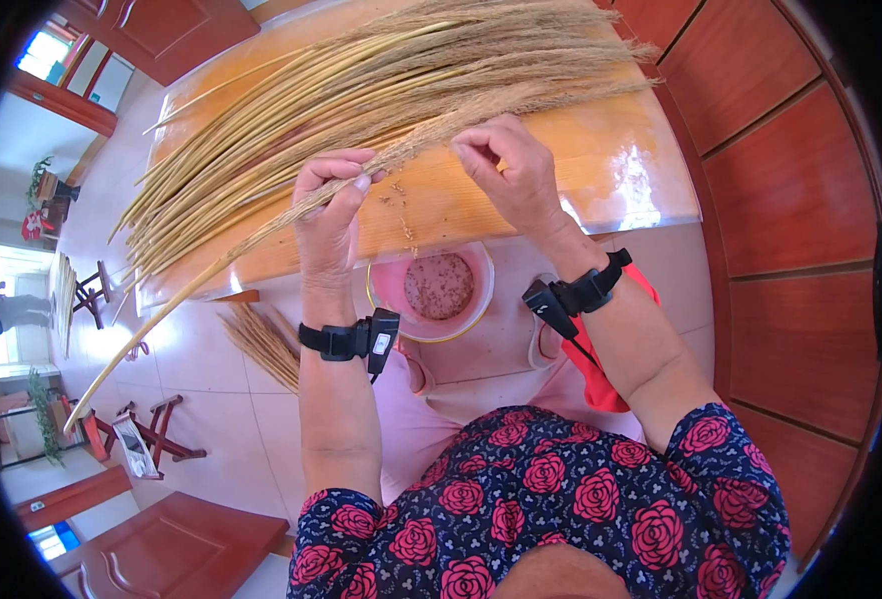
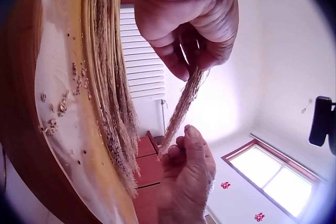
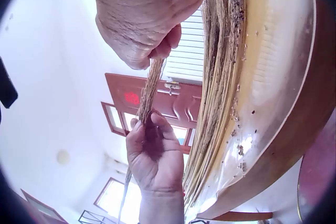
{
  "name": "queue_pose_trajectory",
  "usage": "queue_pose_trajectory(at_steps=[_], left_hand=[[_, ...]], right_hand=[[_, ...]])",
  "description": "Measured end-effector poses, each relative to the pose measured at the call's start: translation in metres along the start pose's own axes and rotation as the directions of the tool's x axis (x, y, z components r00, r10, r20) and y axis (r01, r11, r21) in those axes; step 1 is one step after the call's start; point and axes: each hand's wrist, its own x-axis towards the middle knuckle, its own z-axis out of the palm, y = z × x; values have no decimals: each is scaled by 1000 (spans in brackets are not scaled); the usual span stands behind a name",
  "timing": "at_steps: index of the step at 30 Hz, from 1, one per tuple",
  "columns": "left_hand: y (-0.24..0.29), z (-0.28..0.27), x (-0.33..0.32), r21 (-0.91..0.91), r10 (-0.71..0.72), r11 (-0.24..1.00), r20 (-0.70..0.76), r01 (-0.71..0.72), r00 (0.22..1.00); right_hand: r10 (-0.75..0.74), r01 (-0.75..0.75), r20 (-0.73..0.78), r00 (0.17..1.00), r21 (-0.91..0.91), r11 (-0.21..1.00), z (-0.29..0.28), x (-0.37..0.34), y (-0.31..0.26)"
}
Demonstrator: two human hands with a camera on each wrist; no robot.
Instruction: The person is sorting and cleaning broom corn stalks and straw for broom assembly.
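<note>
A long dried broomcorn stalk point(image 1: 196, 275) slants across the front of the table, its bare end reaching down to the left. My left hand point(image 1: 331, 205) pinches it between thumb and fingers at the base of its bushy head. In the left wrist view the head point(image 2: 181, 108) hangs from those fingertips. My right hand point(image 1: 516, 180) has curled fingers at the far end of the head. In the right wrist view, the right hand's fingertips point(image 3: 165, 48) close around the brush, partly hiding it. A pile of similar broomcorn stalks point(image 1: 291, 140) lies behind both hands.
The wooden table point(image 1: 601, 190) has a clear cover with loose seeds scattered near its front edge. Below it stands a pink basin point(image 1: 386, 285) with seeds in it. More stalks point(image 1: 261, 344) are on the floor side, left of the legs. Red cabinets point(image 1: 791, 190) line the right.
</note>
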Motion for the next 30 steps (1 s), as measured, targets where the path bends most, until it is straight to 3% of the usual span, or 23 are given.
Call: queue_pose_trajectory(at_steps=[3,6,7,9,11,15,18,20,23,26,30], left_hand=[[0,2,0,24,4,1000,3,-4,1000],[-1,4,-1,29,6,1000,16,-6,1000],[0,4,-1,24,6,1000,17,-6,1000],[1,4,-1,25,3,1000,25,-3,1000],[-1,3,-1,33,-6,999,43,4,999],[-6,6,-2,25,-54,998,96,52,994],[-9,12,-3,27,-85,996,117,83,989],[-1,21,-1,55,-118,992,105,113,987],[3,23,0,-52,-123,990,120,129,985],[4,19,0,-319,-116,941,26,118,993],[-8,-11,4,-237,-146,960,19,146,989]], right_hand=[[28,-35,109,994,66,997,3,-4,-3],[173,-210,196,965,191,959,9,-6,-6],[328,-404,283,901,276,872,8,-5,-9],[551,-733,488,677,372,570,4,-2,-16],[566,-792,556,609,473,387,7,-2,-11],[519,-757,655,550,654,-23,10,-2,-4],[498,-735,685,532,666,-130,10,-4,1],[525,-696,643,558,707,-125,8,-1,-2],[565,-648,581,585,754,-105,3,2,3],[571,-593,544,615,796,-119,-4,3,17],[583,-521,511,632,837,-168,-5,2,21]])
